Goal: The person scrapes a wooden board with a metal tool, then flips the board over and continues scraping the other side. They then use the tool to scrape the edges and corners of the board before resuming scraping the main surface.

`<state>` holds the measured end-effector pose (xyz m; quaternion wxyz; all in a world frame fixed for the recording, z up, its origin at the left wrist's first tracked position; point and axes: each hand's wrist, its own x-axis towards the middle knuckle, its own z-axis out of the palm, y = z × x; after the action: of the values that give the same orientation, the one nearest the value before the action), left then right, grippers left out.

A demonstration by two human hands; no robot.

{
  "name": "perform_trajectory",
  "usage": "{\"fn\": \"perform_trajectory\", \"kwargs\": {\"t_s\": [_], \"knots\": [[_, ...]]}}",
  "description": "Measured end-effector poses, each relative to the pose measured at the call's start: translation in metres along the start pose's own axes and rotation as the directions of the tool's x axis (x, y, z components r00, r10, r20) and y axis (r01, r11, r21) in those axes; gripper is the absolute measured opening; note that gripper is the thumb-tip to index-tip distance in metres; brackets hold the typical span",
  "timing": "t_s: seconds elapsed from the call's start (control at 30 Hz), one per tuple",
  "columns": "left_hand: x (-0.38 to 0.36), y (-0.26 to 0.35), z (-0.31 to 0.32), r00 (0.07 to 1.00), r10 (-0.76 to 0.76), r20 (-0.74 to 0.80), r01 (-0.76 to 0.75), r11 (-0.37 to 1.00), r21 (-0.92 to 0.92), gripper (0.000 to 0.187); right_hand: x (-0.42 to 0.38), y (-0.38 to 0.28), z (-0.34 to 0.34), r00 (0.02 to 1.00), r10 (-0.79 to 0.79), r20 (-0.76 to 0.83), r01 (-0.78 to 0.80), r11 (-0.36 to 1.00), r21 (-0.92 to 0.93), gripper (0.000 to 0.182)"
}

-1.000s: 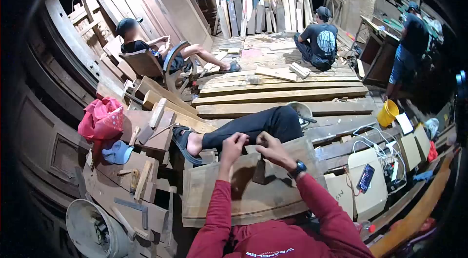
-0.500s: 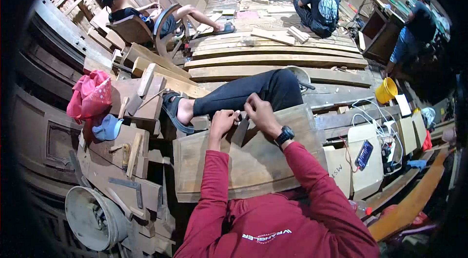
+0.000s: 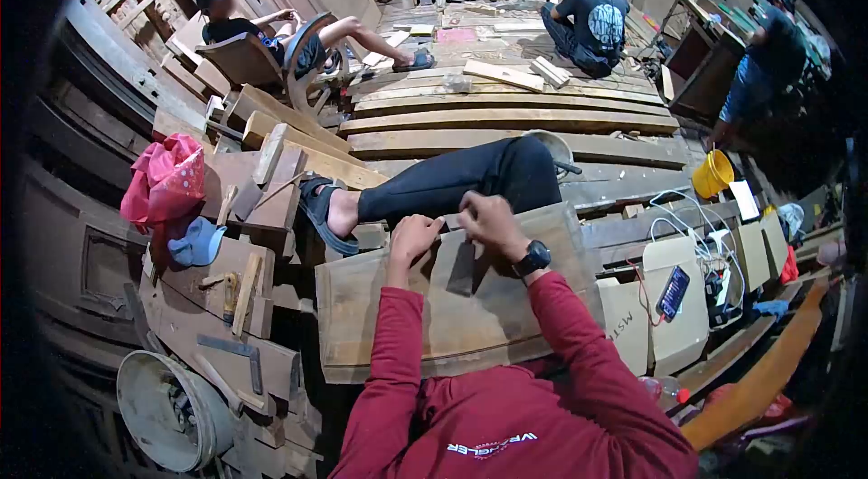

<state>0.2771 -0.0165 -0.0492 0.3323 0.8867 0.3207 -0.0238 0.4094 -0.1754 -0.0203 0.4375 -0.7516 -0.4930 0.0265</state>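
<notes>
Across my lap lies a wide wooden panel (image 3: 389, 321) with a bevelled border. Close to its far edge, my left hand (image 3: 416, 237) is closed, thumb stretched toward the right hand; what its fingers hold is hidden. My right hand (image 3: 494, 227), with a watch on the wrist, is pinched at the upper end of a dark flat strip (image 3: 462, 269). That strip hangs or lies slanted over the panel between both hands; its material cannot be made out.
To the left, a bench holds a metal square (image 3: 242, 350), a hammer-like tool (image 3: 230, 295) and a pink bag (image 3: 165, 179); a bucket (image 3: 172, 416) stands below. At right are a phone (image 3: 673, 293), cables and a yellow bucket (image 3: 713, 173). Three people are beyond.
The right hand and the dark strip have moved slightly nearer me and to the right, away from the left hand. The view has shifted a little.
</notes>
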Motion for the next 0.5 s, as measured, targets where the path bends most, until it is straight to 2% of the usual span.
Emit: {"fn": "perform_trajectory", "kwargs": {"t_s": [0.07, 0.1, 0.17, 0.2, 0.23, 0.27, 0.3, 0.33, 0.37, 0.43, 0.47, 0.5], "knots": [[0.004, -0.008, 0.006, 0.999, 0.019, -0.048, -0.019, 1.0, -0.002, 0.05, 0.01, 0.006, -0.013, 0.987, 0.065, -0.145, -0.066, 0.998, -0.006, 0.018], [0.006, -0.011, 0.008, 0.999, 0.022, -0.032, -0.022, 1.0, 0.016, 0.05, 0.011, 0.012, -0.014, 0.982, 0.108, -0.152, -0.115, 0.993, -0.032, 0.015], [0.012, -0.016, 0.012, 0.999, 0.033, -0.003, -0.033, 0.998, 0.056, 0.049, 0.002, 0.015, -0.005, 0.993, 0.025, -0.116, -0.023, 0.999, 0.022, 0.013], [0.013, -0.017, 0.014, 0.999, 0.036, -0.017, -0.036, 0.999, 0.04, 0.05, -0.005, -0.004, -0.006, 1.0, 0.001, -0.017, 0.0, 1.0, 0.03, 0.013], [0.011, -0.016, 0.013, 0.999, 0.036, -0.03, -0.035, 0.999, 0.025, 0.05, -0.01, -0.008, 0.005, 0.993, -0.115, 0.018, 0.115, 0.993, 0.021, 0.016], [0.013, -0.014, 0.009, 0.997, -0.035, 0.065, 0.034, 0.999, 0.018, 0.045, -0.015, -0.01, 0.011, 0.987, -0.146, 0.071, 0.144, 0.989, 0.045, 0.017], [0.009, -0.008, 0.004, 0.996, -0.046, 0.073, 0.044, 0.999, 0.033, 0.045, -0.015, -0.016, 0.012, 0.977, -0.175, 0.121, 0.168, 0.983, 0.07, 0.018], [0.008, -0.008, 0.004, 0.998, -0.032, 0.062, 0.03, 0.999, 0.038, 0.046, -0.015, -0.011, 0.014, 0.989, -0.108, 0.103, 0.11, 0.994, -0.01, 0.018], [0.007, -0.007, 0.002, 0.999, -0.015, 0.049, 0.013, 0.999, 0.042, 0.046, -0.011, -0.005, 0.008, 0.994, -0.109, 0.022, 0.109, 0.994, 0.022, 0.017], [0.004, -0.006, 0.001, 1.0, 0.004, 0.012, -0.004, 0.999, 0.044, 0.047, -0.001, 0.006, -0.006, 0.996, 0.088, -0.035, -0.085, 0.993, 0.081, 0.016], [0.005, -0.006, 0.002, 1.0, -0.007, 0.031, 0.005, 0.999, 0.049, 0.047, -0.001, 0.009, -0.01, 0.989, 0.127, -0.07, -0.124, 0.992, 0.038, 0.017], [0.005, -0.008, 0.006, 1.0, 0.007, 0.0, -0.007, 0.999, 0.041, 0.047, -0.002, 0.008, -0.01, 0.996, 0.058, -0.063, -0.058, 0.998, 0.009, 0.017]]}}
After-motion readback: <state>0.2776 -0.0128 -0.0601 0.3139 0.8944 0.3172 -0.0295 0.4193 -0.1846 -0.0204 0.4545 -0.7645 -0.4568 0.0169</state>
